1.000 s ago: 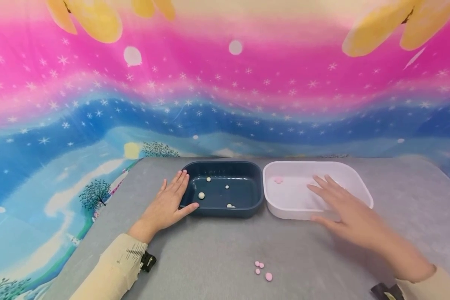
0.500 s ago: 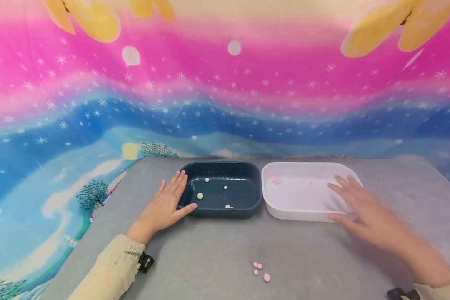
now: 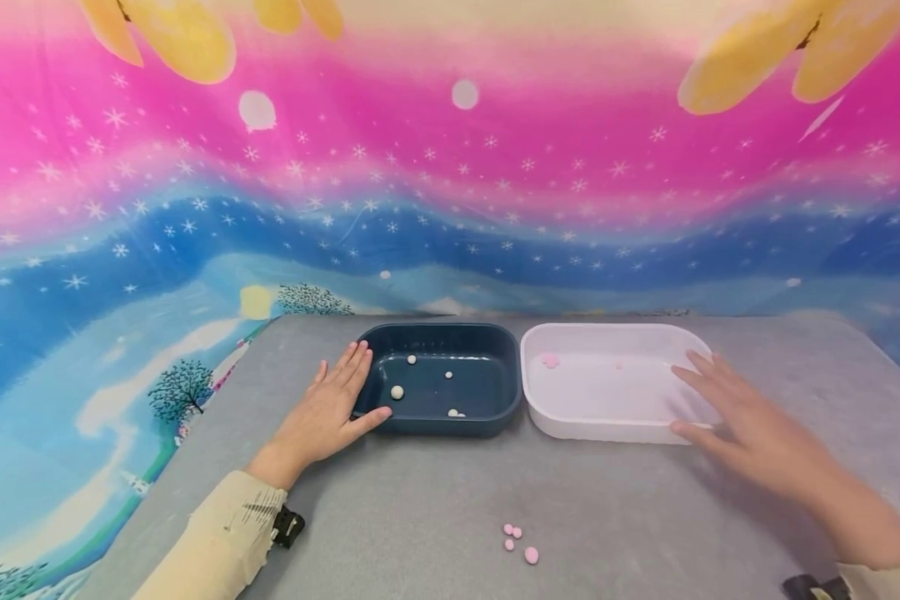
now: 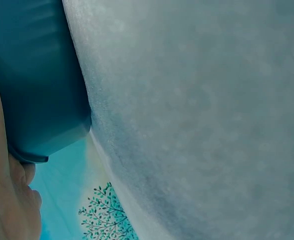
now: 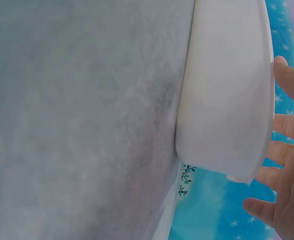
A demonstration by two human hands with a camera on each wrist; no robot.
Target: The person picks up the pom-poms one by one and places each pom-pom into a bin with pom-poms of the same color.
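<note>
In the head view my left hand [image 3: 318, 421] rests on the left end of a dark blue tray [image 3: 442, 426], fingers straight and thumb along the front corner. Several small white balls [image 3: 397, 392] lie inside it. My right hand [image 3: 757, 433] is at the right end of a white tray [image 3: 607, 430], fingers spread and holding nothing. A pink clump [image 3: 551, 361] and a tiny pink ball [image 3: 619, 365] lie in that tray. In the right wrist view the fingers [image 5: 281, 152] are by the white tray's rim; whether all touch it, I cannot tell.
Several pink balls [image 3: 531, 555] lie in a small group on the grey tabletop [image 3: 405, 517] in front of the trays. The two trays stand side by side, nearly touching. A colourful printed cloth [image 3: 450, 208] hangs behind the table and to its left.
My right hand has moved from over the white tray's interior to its right end, uncovering the tiny pink ball. The left hand stays on the dark tray; the view shifts slightly.
</note>
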